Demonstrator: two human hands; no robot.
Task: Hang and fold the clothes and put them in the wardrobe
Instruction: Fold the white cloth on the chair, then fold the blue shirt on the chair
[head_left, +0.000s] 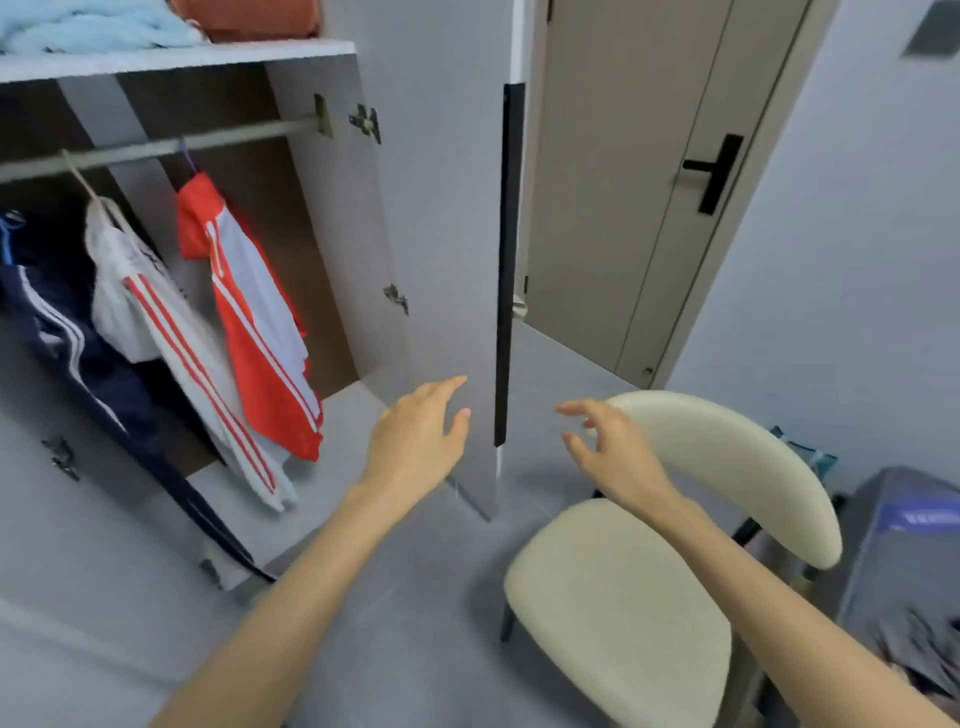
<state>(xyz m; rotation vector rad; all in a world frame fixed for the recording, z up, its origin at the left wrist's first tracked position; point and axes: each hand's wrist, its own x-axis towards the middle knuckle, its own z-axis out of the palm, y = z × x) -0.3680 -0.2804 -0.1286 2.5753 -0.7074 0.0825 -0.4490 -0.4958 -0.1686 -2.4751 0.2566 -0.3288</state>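
The open wardrobe (332, 218) fills the left of the head view. From its rail (156, 148) hang a red and white jacket (249, 312), a white garment with red stripes (156, 322) and a navy garment with white stripes (57, 332). Folded light blue fabric (88, 26) and orange fabric (249, 18) lie on the top shelf. My left hand (415, 441) reaches forward, fingers relaxed, in front of the wardrobe's right door (447, 208), holding nothing. My right hand (613, 452) hovers by the chair back with fingers spread and slightly curled, empty.
A cream chair (623, 613) stands at the lower right, its curved back (737, 467) near my right hand. A beige room door (634, 182) with a black handle is behind. A grey covered object (904, 545) sits at the far right. Grey floor (415, 649) lies below.
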